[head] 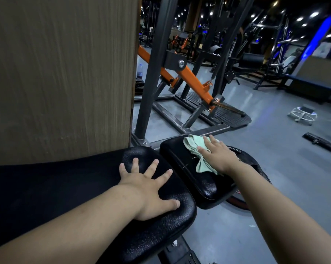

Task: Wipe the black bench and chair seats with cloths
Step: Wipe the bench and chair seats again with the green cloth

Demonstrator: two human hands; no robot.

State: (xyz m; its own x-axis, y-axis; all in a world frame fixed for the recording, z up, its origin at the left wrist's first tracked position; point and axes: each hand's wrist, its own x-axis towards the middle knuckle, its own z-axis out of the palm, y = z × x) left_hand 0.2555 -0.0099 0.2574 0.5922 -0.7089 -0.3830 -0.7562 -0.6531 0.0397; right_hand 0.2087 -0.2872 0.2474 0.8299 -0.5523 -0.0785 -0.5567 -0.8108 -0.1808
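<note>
Left hand (149,189): low in frame near 6 o'clock, fingers (166,176) spread flat and released, palm pressing the rounded end of the bench (160,235). It holds nothing.
Bench: long black pad of pebbled vinyl, glossy at the edge. It is likely firm with slight give, and grippy rather than slick.
Seat (179,161): a smaller black pad just beside the bench end, at 2 o'clock from the left hand, with a narrow gap between them.
Cloth (194,147): pale green and crumpled, on the seat's far half. It looks light, limp and apt to bunch, so is probably best worked flat under the palm.
Right hand (218,155): fingers straight, laid over the cloth and pressing it to the seat, not clenched.
Machine (191,79): an orange-and-grey frame at 12 o'clock, on the grey floor beyond.
</note>
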